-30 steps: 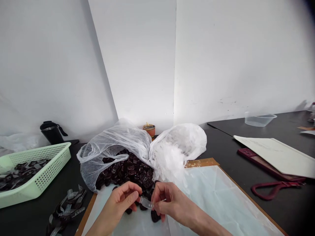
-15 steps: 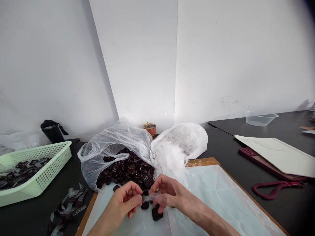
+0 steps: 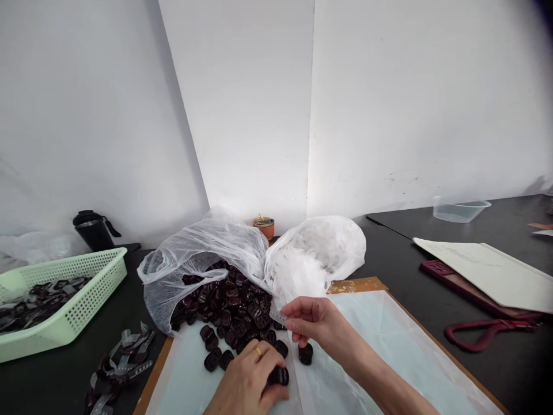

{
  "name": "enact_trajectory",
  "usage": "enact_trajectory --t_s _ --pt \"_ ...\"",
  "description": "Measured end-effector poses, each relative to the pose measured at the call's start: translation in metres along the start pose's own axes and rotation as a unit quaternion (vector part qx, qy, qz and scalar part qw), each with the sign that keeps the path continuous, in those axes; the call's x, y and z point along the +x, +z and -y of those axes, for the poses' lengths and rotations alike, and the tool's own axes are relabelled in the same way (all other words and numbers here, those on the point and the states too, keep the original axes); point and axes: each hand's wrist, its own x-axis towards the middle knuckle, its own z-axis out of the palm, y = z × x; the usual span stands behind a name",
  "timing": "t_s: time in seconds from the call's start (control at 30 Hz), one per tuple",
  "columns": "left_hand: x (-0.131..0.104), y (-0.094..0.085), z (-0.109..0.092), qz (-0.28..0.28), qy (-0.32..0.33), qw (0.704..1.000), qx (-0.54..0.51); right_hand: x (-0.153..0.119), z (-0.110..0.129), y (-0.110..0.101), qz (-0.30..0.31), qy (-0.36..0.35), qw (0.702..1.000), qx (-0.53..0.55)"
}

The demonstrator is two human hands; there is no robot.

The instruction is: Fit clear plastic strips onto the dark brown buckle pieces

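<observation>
Low at the front, my left hand (image 3: 250,377) curls its fingers and thumb round a dark brown plastic buckle (image 3: 280,376) on the sheet. Just right of and above it, my right hand (image 3: 317,327) pinches a clear plastic strap with small holes (image 3: 277,314). Beyond both hands, a heap of the same dark buckles (image 3: 233,302) spills from an open clear bag (image 3: 173,276). A single buckle (image 3: 305,354) lies below my right hand. A white bag of clear straps (image 3: 311,259) stands behind that hand.
On the left are a green basket (image 3: 90,297) of strap-and-buckle pieces and a loose pile of them (image 3: 118,369). To the right lie red-handled scissors (image 3: 475,335), a notebook (image 3: 488,271) and a clear tub (image 3: 460,210). A pale sheet (image 3: 371,340) covers the board.
My hands have parted. The left moved down and right onto a buckle; the right moved slightly up and right with a clear strap. Several buckles near the hands now show more plainly.
</observation>
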Motion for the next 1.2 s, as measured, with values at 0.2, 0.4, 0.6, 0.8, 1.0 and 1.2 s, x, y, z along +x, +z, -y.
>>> enact_trajectory --t_s 0.2,0.4,0.6,0.8,1.0,1.2 --pt "-0.002 -0.003 0.008 -0.018 -0.057 0.986 -0.155 -0.007 0.011 0.008 0.008 0.0 1.0 0.029" --pt "-0.001 -0.024 0.017 -0.109 -0.193 0.768 -0.601 -0.014 0.02 0.02 0.008 -0.007 1.0 -0.005" --pt "-0.001 -0.023 0.019 -0.124 -0.212 0.702 -0.668 -0.015 0.008 0.03 0.008 -0.043 0.997 -0.066" --pt "-0.002 -0.019 0.018 -0.114 -0.218 0.711 -0.659 -0.022 0.005 0.033 0.007 -0.076 0.987 -0.143" --pt "-0.001 -0.019 0.018 -0.125 -0.219 0.726 -0.64 -0.027 0.014 0.037 -0.022 -0.167 0.945 -0.28" --pt "0.001 -0.019 0.016 -0.125 -0.212 0.731 -0.637 -0.029 0.012 0.038 -0.021 -0.237 0.907 -0.349"
